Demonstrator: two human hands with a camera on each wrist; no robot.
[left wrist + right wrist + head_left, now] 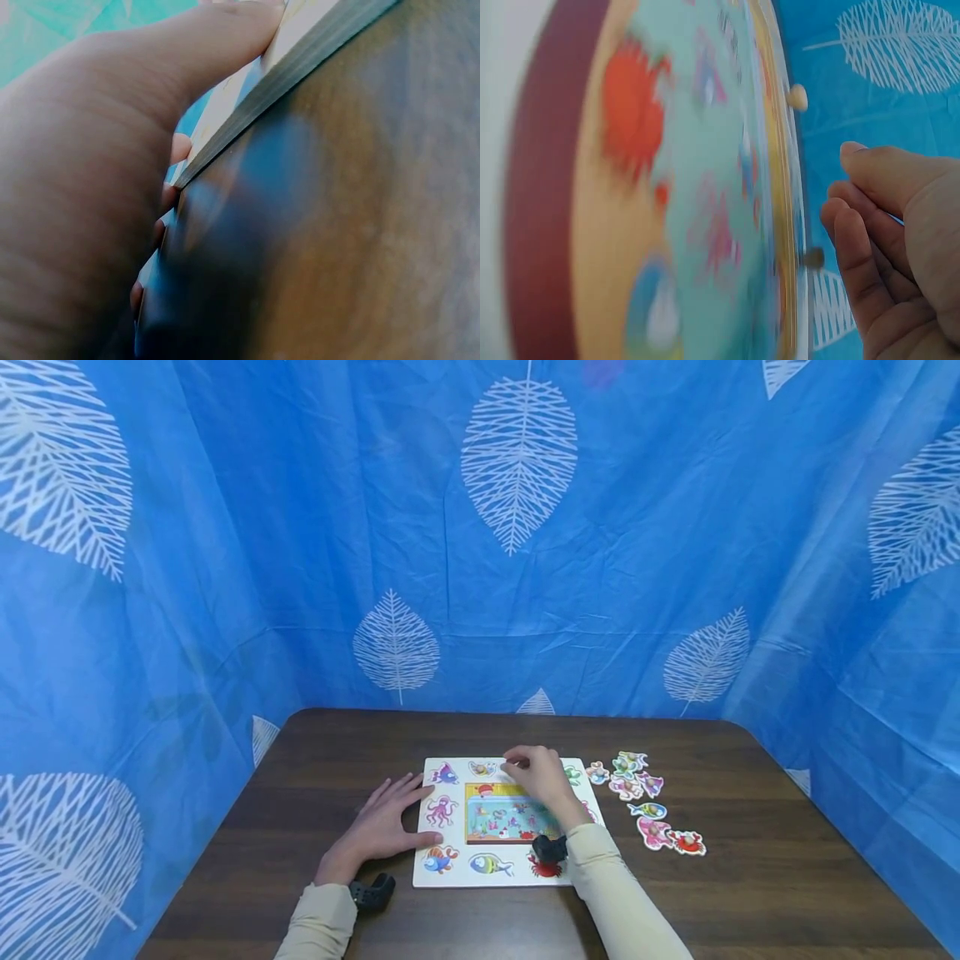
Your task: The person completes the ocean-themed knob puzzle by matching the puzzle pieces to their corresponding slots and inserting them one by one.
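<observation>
A white puzzle board (457,882) printed with sea animals lies on the table, a raised aquarium picture (502,814) at its middle. My left hand (390,822) rests at its left edge, fingers spread and thumb on the board. Over the far edge reaches my right hand (536,772), its fingers loosely bent. In the right wrist view, nothing shows between thumb and fingers, and a pale wooden knob (798,97) and a darker knob (814,259) stand near the fingertips. A knobbed piece (482,768) sits on the board's far side, left of the right hand.
Right of the board lie several loose knobbed pieces, among them a red crab (687,842), a pink piece (655,832) and a striped fish (648,810). The dark wooden table (300,793) is enclosed by a blue leaf-patterned curtain (465,677).
</observation>
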